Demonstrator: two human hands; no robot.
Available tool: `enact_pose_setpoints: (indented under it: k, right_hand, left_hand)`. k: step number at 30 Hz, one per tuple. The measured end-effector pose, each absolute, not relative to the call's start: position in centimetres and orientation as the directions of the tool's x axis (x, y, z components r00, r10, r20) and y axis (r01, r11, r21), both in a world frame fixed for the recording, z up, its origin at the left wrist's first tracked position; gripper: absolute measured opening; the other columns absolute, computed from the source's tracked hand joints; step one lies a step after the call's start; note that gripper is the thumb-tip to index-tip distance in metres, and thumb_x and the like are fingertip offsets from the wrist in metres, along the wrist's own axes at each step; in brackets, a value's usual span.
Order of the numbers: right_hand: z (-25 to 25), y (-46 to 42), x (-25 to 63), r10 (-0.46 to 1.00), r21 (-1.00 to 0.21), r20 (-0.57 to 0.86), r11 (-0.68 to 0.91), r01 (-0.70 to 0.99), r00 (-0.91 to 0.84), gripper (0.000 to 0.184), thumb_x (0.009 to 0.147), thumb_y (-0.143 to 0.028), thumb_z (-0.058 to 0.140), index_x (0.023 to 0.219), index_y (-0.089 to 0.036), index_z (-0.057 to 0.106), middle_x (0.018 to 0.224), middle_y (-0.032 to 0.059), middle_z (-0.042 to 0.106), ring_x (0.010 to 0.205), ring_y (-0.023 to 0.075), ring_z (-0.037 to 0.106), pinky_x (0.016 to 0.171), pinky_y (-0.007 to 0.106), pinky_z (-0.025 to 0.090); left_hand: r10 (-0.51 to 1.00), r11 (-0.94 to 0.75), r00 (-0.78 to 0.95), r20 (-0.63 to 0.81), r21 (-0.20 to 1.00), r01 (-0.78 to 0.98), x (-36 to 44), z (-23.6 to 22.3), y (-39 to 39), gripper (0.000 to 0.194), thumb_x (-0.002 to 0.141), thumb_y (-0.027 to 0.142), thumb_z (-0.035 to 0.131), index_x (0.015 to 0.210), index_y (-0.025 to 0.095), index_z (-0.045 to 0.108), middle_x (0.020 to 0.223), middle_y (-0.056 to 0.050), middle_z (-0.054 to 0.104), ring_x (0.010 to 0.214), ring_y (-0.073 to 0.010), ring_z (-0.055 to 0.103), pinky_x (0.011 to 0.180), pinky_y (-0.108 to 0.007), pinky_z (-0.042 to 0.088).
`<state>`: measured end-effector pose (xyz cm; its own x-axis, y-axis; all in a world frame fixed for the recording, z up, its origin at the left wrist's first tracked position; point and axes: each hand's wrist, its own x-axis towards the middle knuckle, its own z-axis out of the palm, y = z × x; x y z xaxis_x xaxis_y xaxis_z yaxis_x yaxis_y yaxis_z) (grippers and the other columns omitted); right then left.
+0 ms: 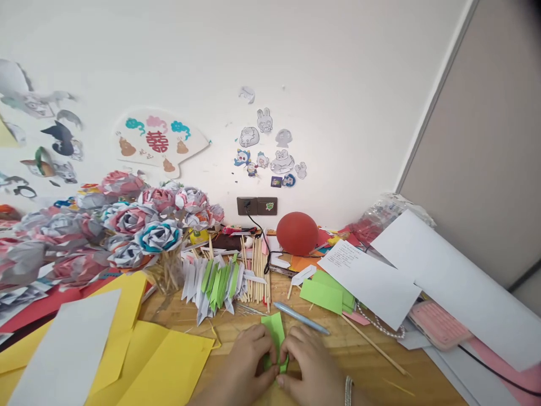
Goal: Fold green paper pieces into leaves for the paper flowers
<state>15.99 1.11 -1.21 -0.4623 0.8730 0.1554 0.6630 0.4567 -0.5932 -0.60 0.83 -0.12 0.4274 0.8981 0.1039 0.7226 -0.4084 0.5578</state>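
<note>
A green paper strip (274, 328) stands between my two hands at the front of the wooden table (236, 330). My left hand (253, 355) pinches its left edge, and my right hand (302, 355) pinches the right edge. The lower part of the paper looks folded, though my fingers partly cover it. Just beyond my right hand lies a pale blue pen (301, 317). Several folded white and green paper strips (217, 282) are lined up farther back, beside a row of thin wooden sticks (257, 285). Green paper sheets (322, 296) rest to the right.
Paper flowers (127, 217) crowd the left side, behind yellow paper (164, 361) and a white sheet (67, 349). A red balloon (297, 233) sits near the wall. White papers (372, 279), a pink keypad device (439, 324) and a loose stick (374, 344) lie at right.
</note>
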Motion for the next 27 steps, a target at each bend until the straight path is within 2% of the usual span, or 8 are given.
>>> enact_pose_setpoints:
  k: [5,10,19,23,27]
  right_hand:
    - [-1.1,1.2,15.9,0.884,-0.618,0.153,0.435,0.655,-0.443,0.014,0.066,-0.010,0.068,0.070,-0.018,0.057,0.081,0.0005,0.057,0.084,0.0190,0.051,0.073,0.029,0.035]
    - [-1.7,0.9,15.8,0.883,-0.590,0.189,0.452,0.669,-0.429,0.013,0.067,-0.009,0.064,0.071,-0.018,0.055,0.083,0.0013,0.056,0.085,0.0196,0.049,0.074,0.030,0.035]
    - [-1.7,1.2,15.6,0.896,-0.575,0.170,0.429,0.696,-0.411,0.021,0.067,0.002,0.051,0.073,-0.018,0.054,0.080,0.0011,0.056,0.080,0.0175,0.050,0.070,0.027,0.034]
    - [-1.4,1.0,15.6,0.906,-0.588,0.168,0.408,0.698,-0.388,0.015,0.067,-0.009,0.060,0.076,-0.019,0.053,0.078,0.0000,0.055,0.078,0.0183,0.050,0.070,0.028,0.034]
    - [-1.3,0.7,15.7,0.877,-0.555,0.196,0.467,0.688,-0.438,0.020,0.064,-0.020,0.069,0.077,-0.020,0.054,0.084,0.0002,0.056,0.084,0.0205,0.049,0.074,0.030,0.032]
  left_hand:
    - [0.900,-0.400,0.424,0.100,0.575,0.714,-0.8,-0.3,0.9,0.011,0.067,0.006,0.056,0.068,0.017,0.058,0.079,-0.001,0.056,0.079,-0.0156,0.052,0.070,-0.024,0.037]
    - [0.890,-0.432,0.433,0.140,0.558,0.709,-0.8,-0.9,1.0,0.010,0.069,0.007,0.055,0.068,0.017,0.057,0.078,-0.001,0.056,0.078,-0.0162,0.052,0.069,-0.024,0.037]
    - [0.895,-0.428,0.420,0.149,0.550,0.718,-0.8,-1.9,1.3,0.012,0.064,0.006,0.057,0.065,0.018,0.057,0.076,0.000,0.056,0.077,-0.0158,0.051,0.068,-0.024,0.035]
    - [0.896,-0.422,0.422,0.138,0.561,0.712,-0.8,-1.5,1.3,0.010,0.066,0.008,0.060,0.064,0.018,0.057,0.076,0.000,0.056,0.078,-0.0156,0.051,0.069,-0.024,0.034]
    - [0.891,-0.427,0.434,0.131,0.565,0.706,-0.9,-1.1,1.2,0.011,0.067,0.009,0.061,0.066,0.019,0.058,0.076,0.001,0.056,0.080,-0.0151,0.051,0.071,-0.024,0.034]
